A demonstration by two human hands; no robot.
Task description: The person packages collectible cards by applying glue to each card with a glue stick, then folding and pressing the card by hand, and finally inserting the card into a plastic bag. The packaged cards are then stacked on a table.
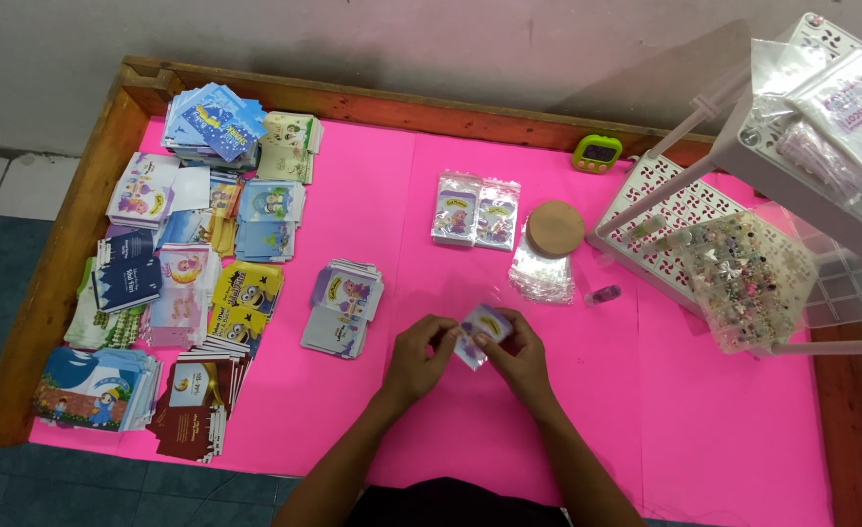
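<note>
Both of my hands meet over the pink table top [353, 410] and hold one small printed card in a clear plastic sleeve [481, 328]. My left hand [417, 359] pinches its left edge. My right hand [519, 357] grips its right side and partly covers it. Just left of my hands lies a small stack of similar cards [344, 306]. Two sleeved cards [477, 211] lie side by side farther back. A pile of empty clear sleeves [540, 273] sits beyond my right hand.
Many stacks of colourful cards [182, 273] fill the table's left side. A round cork disc [556, 227], a green timer [598, 152] and a small vial [602, 294] lie at the back. A white rack [684, 215] with a clear bead box [748, 283] stands at the right. A wooden rim [55, 263] frames the table.
</note>
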